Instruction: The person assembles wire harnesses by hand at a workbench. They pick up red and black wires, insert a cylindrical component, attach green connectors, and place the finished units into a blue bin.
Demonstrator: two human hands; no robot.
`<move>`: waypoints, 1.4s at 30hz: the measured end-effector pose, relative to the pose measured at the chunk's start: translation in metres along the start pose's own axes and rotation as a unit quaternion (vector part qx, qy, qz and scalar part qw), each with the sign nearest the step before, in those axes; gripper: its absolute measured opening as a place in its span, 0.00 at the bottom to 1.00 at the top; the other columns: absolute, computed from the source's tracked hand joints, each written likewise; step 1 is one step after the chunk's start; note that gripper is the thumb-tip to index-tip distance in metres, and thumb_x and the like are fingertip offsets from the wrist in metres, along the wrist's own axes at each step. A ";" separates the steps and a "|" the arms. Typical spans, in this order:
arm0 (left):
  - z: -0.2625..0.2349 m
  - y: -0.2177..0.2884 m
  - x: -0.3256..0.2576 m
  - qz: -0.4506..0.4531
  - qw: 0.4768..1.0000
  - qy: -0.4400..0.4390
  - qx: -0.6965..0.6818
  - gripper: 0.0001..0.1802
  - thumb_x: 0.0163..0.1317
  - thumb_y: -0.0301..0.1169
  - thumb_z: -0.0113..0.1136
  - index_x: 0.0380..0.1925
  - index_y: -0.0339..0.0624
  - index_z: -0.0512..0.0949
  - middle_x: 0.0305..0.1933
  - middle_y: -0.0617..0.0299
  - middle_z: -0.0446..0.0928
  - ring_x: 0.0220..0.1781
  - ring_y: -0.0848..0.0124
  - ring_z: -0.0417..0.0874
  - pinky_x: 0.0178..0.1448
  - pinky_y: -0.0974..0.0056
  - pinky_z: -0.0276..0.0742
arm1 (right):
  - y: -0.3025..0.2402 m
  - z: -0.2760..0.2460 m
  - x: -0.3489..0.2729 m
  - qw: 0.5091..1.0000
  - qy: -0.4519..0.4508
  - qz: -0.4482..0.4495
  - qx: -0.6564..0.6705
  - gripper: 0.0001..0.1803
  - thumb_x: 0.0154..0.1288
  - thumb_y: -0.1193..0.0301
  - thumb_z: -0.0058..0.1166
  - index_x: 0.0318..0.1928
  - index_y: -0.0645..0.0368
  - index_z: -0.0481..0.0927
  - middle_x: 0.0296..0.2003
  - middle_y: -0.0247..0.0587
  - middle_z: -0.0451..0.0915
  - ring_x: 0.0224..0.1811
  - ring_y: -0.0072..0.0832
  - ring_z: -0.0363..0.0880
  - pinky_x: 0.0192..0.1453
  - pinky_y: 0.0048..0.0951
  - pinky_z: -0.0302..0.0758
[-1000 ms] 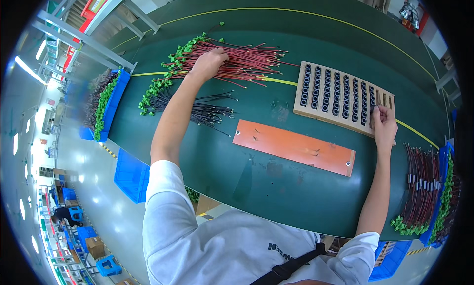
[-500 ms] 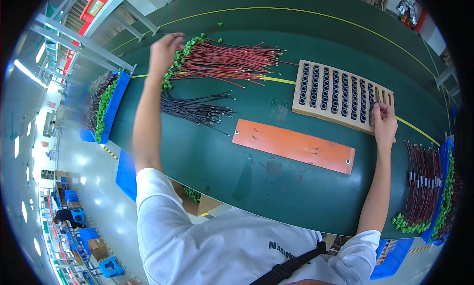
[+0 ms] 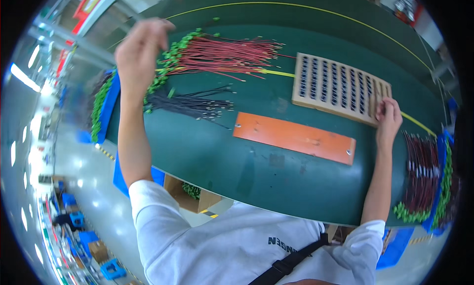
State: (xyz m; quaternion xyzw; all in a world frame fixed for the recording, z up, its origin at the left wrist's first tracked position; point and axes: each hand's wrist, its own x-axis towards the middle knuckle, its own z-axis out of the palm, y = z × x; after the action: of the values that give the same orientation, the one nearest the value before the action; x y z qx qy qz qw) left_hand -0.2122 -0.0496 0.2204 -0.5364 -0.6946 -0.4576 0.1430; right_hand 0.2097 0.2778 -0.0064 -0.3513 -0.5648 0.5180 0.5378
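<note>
My left hand is raised and blurred at the table's far left. It hovers over the green connector ends of a bundle of red wires. Its fingers are curled, and I cannot tell if they hold a wire. A smaller bundle of black wires lies just in front of the red ones. My right hand rests on the right end of a wooden board with rows of dark slots, fingers bent over its edge.
An orange flat plate lies on the green table in front of the wooden board. More dark red wires with green connectors lie at the right edge. A blue bin with green parts hangs off the left side.
My left hand has left the red wires, swept left past their green connector ends and risen toward the camera. My right hand has stayed on the wooden board.
</note>
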 end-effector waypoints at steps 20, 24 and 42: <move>0.170 0.070 -0.132 -0.291 0.708 -0.539 -0.352 0.18 0.81 0.38 0.49 0.45 0.35 0.81 0.22 0.65 0.75 0.16 0.83 0.65 0.21 0.73 0.57 | -0.058 0.062 -0.141 0.944 -0.250 0.165 0.136 0.17 0.81 0.64 0.51 0.48 0.66 0.86 0.44 0.40 0.86 0.32 0.13 0.74 0.31 0.18 0.70; 0.184 0.076 -0.135 -0.281 0.687 -0.547 -0.385 0.18 0.82 0.38 0.49 0.45 0.35 0.81 0.23 0.65 0.76 0.16 0.83 0.65 0.21 0.74 0.56 | -0.066 0.071 -0.150 0.926 -0.276 0.227 0.117 0.17 0.80 0.67 0.52 0.37 0.66 0.86 0.47 0.43 0.87 0.48 0.22 0.85 0.43 0.24 0.81; 0.187 0.080 -0.145 -0.320 0.656 -0.541 -0.417 0.17 0.81 0.39 0.50 0.41 0.38 0.81 0.20 0.71 0.67 0.18 0.84 0.57 0.21 0.73 0.48 | -0.059 0.057 -0.135 0.906 -0.212 0.210 0.299 0.19 0.83 0.63 0.47 0.58 0.66 0.81 0.39 0.38 0.81 0.35 0.17 0.72 0.37 0.22 0.70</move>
State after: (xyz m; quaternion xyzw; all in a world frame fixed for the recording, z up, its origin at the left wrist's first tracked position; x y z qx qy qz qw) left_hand -0.0314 0.0098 0.0579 -0.4371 -0.5140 -0.3458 -0.6521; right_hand 0.1879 0.1244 0.0243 -0.1664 -0.3970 0.8260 0.3640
